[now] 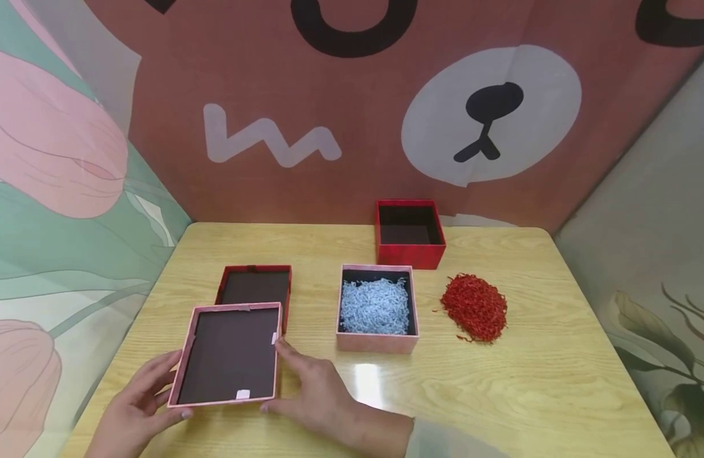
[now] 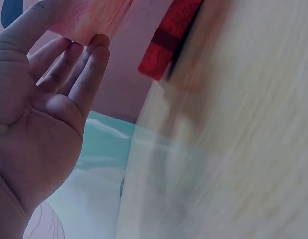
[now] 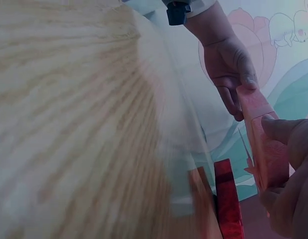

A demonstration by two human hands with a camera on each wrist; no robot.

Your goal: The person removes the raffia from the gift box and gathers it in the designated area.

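A pink box lid (image 1: pixel 228 356) is held up off the table with its dark inside showing to the head view. My left hand (image 1: pixel 135 407) grips its left side, the thumb at the near left corner. On the opposite side my right hand (image 1: pixel 323 395) pinches the lid's right edge between thumb and fingers. The right wrist view shows the lid's patterned pink side wall (image 3: pixel 266 149) with both hands on it. Behind the lid, partly hidden by it, a red lid (image 1: pixel 254 286) lies on the table, inside up.
A pink box (image 1: pixel 377 343) filled with light blue shredded paper (image 1: pixel 376 307) stands mid-table. Behind it is a red box (image 1: pixel 411 256) with a dark, bare inside. A heap of red shredded paper (image 1: pixel 476 308) lies to the right. Printed cloth walls (image 1: pixel 271 191) border the table.
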